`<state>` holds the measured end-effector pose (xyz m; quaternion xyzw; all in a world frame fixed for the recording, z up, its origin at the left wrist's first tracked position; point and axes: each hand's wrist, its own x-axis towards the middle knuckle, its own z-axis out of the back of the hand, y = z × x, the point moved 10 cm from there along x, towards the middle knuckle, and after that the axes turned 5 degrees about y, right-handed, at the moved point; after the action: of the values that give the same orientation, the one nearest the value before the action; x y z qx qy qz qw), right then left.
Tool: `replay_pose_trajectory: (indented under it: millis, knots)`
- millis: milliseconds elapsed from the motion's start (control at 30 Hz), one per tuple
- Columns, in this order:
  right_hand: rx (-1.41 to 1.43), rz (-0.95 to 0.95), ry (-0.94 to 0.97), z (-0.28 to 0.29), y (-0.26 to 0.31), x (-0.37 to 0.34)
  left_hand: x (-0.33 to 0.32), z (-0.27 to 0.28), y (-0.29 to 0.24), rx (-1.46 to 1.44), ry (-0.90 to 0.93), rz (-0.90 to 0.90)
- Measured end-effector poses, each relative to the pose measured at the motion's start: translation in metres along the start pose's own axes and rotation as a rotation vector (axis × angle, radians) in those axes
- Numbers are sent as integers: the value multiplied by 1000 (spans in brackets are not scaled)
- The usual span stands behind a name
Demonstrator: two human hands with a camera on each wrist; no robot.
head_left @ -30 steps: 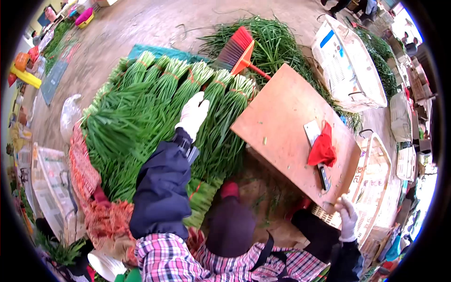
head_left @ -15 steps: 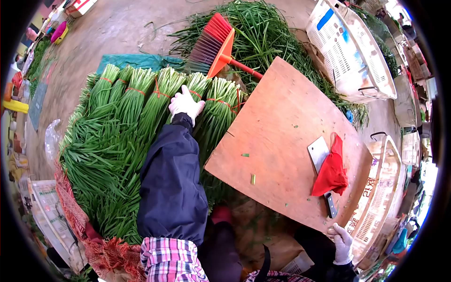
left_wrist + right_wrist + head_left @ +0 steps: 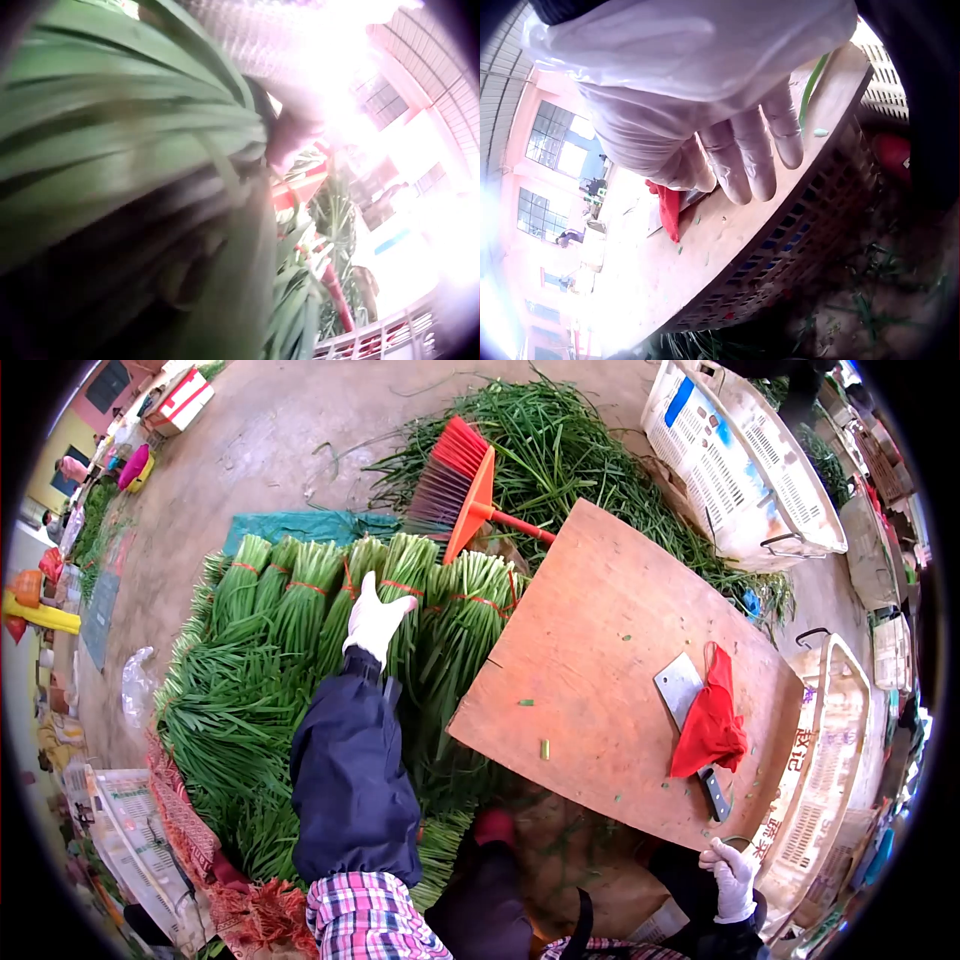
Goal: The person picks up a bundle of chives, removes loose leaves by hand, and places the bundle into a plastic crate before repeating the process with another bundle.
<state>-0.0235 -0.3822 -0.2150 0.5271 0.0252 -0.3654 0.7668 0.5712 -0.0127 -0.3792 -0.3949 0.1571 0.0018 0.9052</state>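
In the head view, bundles of long green chives (image 3: 310, 575), tied with red bands, lie side by side with their pale ends away from me. My left hand (image 3: 372, 622), in a white glove, reaches in among them, thumb spread to the right and index finger pointing forward. The banded bundle (image 3: 408, 570) rises just beyond its thumb. Broad green leaves (image 3: 120, 127) fill much of the left wrist view. My gloved right hand (image 3: 733, 880) is by the near right corner of a wooden board (image 3: 590, 660). The right wrist view shows its fingers loosely bent, holding nothing.
On the board lie a knife (image 3: 682, 685) and a red cloth (image 3: 712, 725) partly over it. A red broom (image 3: 455, 485) lies behind the bundles, against a loose green heap (image 3: 545, 445). White plastic crates (image 3: 740, 470) stand to the right. A fringed red cloth (image 3: 255, 915) borders the bundles.
My left hand reached forward to the bundles' banded ends, then shifted slightly left and back. One bundle by its thumb now shows more fully. My right hand stays by the board's corner.
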Motion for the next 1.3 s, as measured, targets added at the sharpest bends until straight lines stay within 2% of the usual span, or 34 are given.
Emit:
replay_pose_trajectory:
  millis: [67, 167, 200, 300, 400, 467, 533, 600, 733, 800, 867, 933, 1000, 1133, 1300]
  knots:
    - [75, -1, -6, -1, -6, -7, -27, 31, -1, -231, -64, -146]
    - [135, 4, 42, -8, -5, -17, -90, 87, 1, -480, -176, -214]
    - [144, 14, 56, -11, -3, -21, -111, 98, -2, -716, -71, -253]
    - [144, 64, 92, -23, -2, -33, -182, 148, -14, -813, -88, -293]
    - [106, 124, 153, -44, 35, -51, -254, 186, -45, -901, -81, -395]
    - [99, 192, 202, -52, 60, -62, -293, 205, -79, -963, -9, -497]
    - [2, 363, 295, -55, 91, -72, -324, 216, -109, -1012, 51, -524]
    - [-3, 509, 275, -53, 147, -89, -358, 223, -151, -1069, 131, -608]
    - [5, 914, 245, -41, 244, -136, -415, 193, -208, -1299, 456, -660]
    - [65, 1033, 217, -31, 278, -165, -447, 170, -227, -1348, 532, -688]
    - [151, 1233, 121, -17, 302, -194, -472, 139, -233, -1353, 598, -654]
    - [102, 1333, 3, -4, 321, -226, -512, 102, -245, -1335, 812, -518]
    - [-44, 1525, -203, 4, 335, -257, -537, 69, -245, -1322, 914, -476]
    - [-281, 1552, -413, 6, 330, -274, -586, 36, -256, -1315, 1057, -427]
    - [-457, 1515, -522, 14, 317, -288, -612, 11, -259, -1272, 1166, -397]
